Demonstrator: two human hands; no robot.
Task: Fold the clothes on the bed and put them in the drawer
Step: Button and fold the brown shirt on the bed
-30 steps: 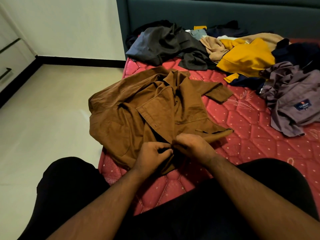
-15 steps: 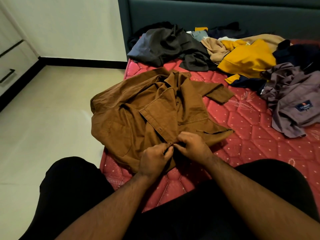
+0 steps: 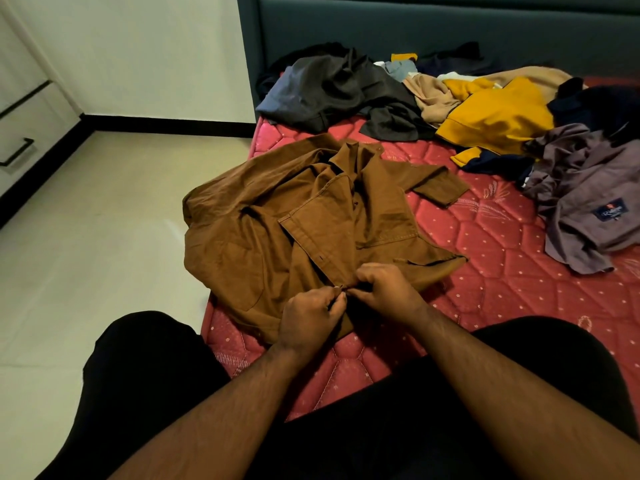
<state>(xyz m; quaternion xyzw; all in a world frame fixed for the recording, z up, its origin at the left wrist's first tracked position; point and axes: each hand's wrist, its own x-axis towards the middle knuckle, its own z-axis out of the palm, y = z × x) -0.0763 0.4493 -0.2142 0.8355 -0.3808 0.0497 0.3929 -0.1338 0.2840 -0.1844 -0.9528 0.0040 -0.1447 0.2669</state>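
Note:
A brown button-up shirt (image 3: pixel 270 230) lies rumpled on the red quilted mattress (image 3: pixel 502 271), its left part hanging over the bed's edge. My left hand (image 3: pixel 308 320) and my right hand (image 3: pixel 384 289) meet at the shirt's front placket near the hem. Both pinch the fabric there, fingertips almost touching at a button. The rest of the placket lies unbuttoned and folded open toward the collar.
Unfolded clothes are heaped along the dark headboard (image 3: pixel 433 32): a dark grey garment (image 3: pixel 339 91), a beige one (image 3: pixel 433 95), a yellow one (image 3: pixel 498 116), a mauve shirt (image 3: pixel 588 202). White drawers with black handles (image 3: pixel 17 154) stand at far left across pale floor (image 3: pixel 86 254).
Both hands have crept a little up the placket and closer together, still pinching the brown shirt. The shirt's lie has barely changed.

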